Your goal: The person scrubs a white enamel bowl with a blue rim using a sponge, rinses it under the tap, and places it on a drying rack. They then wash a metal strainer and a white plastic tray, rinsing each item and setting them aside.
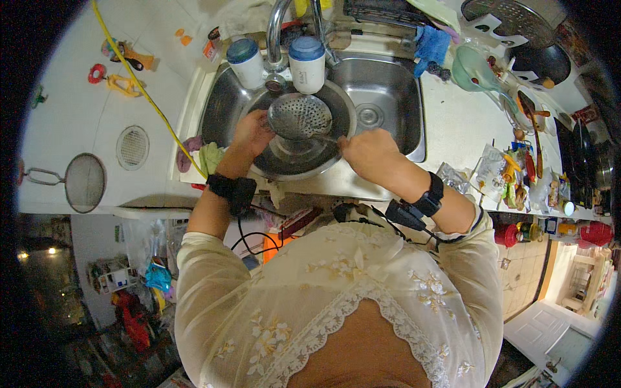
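Observation:
A perforated metal skimmer (300,116) is held over a large round steel basin (347,104) that stands in the left part of a double sink. My right hand (371,153) is closed around the skimmer's handle. At the opposite side of its bowl, my left hand (253,132) touches the rim; its fingertips are partly hidden, and whether they pinch the rim I cannot tell. Just beyond the skimmer, by the faucet (275,36), stand two white containers with blue lids, one on the left (245,63) and one on the right (307,65).
The right sink bowl (388,97) has a drain. A yellow cord (140,87) crosses the left counter, near a round mesh strainer (85,183). Green and purple cloths (209,157) lie by my left forearm. A green plastic colander (470,70), utensils and packets crowd the right counter.

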Available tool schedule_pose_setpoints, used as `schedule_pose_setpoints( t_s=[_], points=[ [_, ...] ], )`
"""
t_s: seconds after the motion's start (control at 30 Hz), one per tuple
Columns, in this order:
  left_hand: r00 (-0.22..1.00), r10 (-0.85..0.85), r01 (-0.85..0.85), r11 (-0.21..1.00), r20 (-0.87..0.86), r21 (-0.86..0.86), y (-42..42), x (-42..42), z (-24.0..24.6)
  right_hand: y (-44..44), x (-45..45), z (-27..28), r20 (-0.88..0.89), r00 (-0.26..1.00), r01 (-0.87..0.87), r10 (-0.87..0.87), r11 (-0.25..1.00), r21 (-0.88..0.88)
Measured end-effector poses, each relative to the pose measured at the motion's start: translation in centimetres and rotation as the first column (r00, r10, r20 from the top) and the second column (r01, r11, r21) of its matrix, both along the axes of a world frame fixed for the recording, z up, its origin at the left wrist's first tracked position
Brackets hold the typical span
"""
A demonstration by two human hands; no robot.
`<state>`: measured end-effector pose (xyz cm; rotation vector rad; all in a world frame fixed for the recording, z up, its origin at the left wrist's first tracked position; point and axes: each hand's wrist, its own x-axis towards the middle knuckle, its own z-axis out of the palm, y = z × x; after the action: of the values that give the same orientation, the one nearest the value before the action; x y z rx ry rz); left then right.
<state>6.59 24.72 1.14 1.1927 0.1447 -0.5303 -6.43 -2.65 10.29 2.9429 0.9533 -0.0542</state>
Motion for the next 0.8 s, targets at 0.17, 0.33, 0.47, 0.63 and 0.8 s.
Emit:
schedule_pose_setpoints(
  t_s=[0.17, 0.33, 0.47, 0.63, 0.8],
  points=[
    [0.57, -0.815, 0.174, 0.241, 0.102, 0.955, -0.3, 4.6, -6.9, 1.0, 0.8, -0.5, -0.038, 0.994, 0.102, -0.105, 0.993, -0.065],
    [0.289, -0.941, -0.291, -0.261, -0.175, 0.921, -2.8, 5.7, -10.2, 1.3, 1.0, -0.7, -0.048, 0.99, 0.13, -0.133, 0.989, -0.077],
    [0.091, -0.985, -0.092, 0.135, 0.144, 0.987, -5.0, 5.2, -9.4, 1.0, 1.2, -1.2, 0.013, 0.999, 0.049, -0.048, 0.995, -0.086],
    [-0.059, -0.998, -0.465, 0.046, 0.021, 0.884, -5.8, 5.4, -8.9, 0.8, 0.7, -2.1, 0.001, 0.994, 0.107, -0.107, 0.992, -0.063],
    [-0.336, -0.868, -0.078, 0.413, 0.366, 0.907, -5.2, 6.1, -9.4, 1.1, 0.3, -2.3, -0.008, 0.992, 0.128, -0.129, 0.989, -0.074]
  ],
)
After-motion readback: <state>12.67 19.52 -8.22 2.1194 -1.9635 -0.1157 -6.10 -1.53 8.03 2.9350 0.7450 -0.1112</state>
